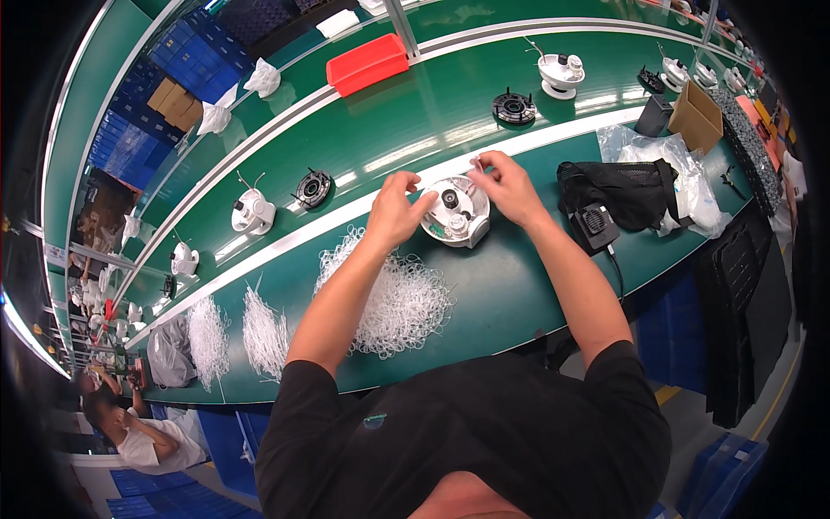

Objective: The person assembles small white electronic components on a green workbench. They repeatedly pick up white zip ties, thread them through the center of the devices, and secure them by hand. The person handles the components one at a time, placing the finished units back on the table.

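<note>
Housing, probably light and stiff, is best held by its rim; left hand is loosely curled against it, right hand pinched, contents unclear.

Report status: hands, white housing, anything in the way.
Left hand, right hand at rim of white housing. Housing open side up. White loop pile at lower left, apparently not blocking.

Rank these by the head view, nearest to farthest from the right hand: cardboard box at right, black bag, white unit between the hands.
1. White unit: just left of the right hand.
2. Black bag: to its right.
3. Cardboard box: farther right, past the bag.
</note>
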{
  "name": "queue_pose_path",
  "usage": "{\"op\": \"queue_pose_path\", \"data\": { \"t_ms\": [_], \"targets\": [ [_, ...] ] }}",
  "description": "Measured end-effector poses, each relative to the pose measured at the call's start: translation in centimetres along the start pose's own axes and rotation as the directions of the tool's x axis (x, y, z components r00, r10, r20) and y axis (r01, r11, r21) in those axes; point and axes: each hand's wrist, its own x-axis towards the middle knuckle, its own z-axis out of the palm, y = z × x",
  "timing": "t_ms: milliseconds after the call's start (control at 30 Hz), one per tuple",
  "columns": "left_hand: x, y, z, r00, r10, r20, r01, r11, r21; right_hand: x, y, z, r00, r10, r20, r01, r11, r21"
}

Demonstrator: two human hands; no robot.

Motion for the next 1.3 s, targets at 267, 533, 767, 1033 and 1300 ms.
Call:
{"op": "queue_pose_path", "data": {
  "t_ms": [267, 533, 767, 1033, 1300],
  "targets": [
    [-0.1, -1.1, -1.6, 0.784, -0.294, 0.547, 0.593, 0.618, -0.517, -1.0, 4.6, 0.4, 0.978, 0.069, -0.197, -0.066, 0.998, 0.019],
    [9.2, -5.2, -3.3, 0.851, -0.465, 0.245, 0.450, 0.403, -0.797, -1.1, 3.1, 1.3, 0.986, 0.073, -0.148, -0.084, 0.994, -0.066],
    [12.4, -9.2, -3.0, 0.790, -0.607, 0.090, 0.322, 0.285, -0.903, -1.2, 2.4, 2.0, 0.988, 0.068, -0.137, -0.079, 0.994, -0.078],
    [4.0, -5.8, -6.5, 0.925, -0.259, 0.277, 0.329, 0.912, -0.244, -1.2, 3.0, 2.6, 0.989, 0.043, -0.142, -0.051, 0.997, -0.054],
    [-4.9, -1.9, -7.5, 0.836, -0.077, 0.543, -0.044, 0.977, 0.207, -1.0, 1.8, 3.3, 0.991, 0.036, -0.128, -0.047, 0.996, -0.080]
  ]
}}
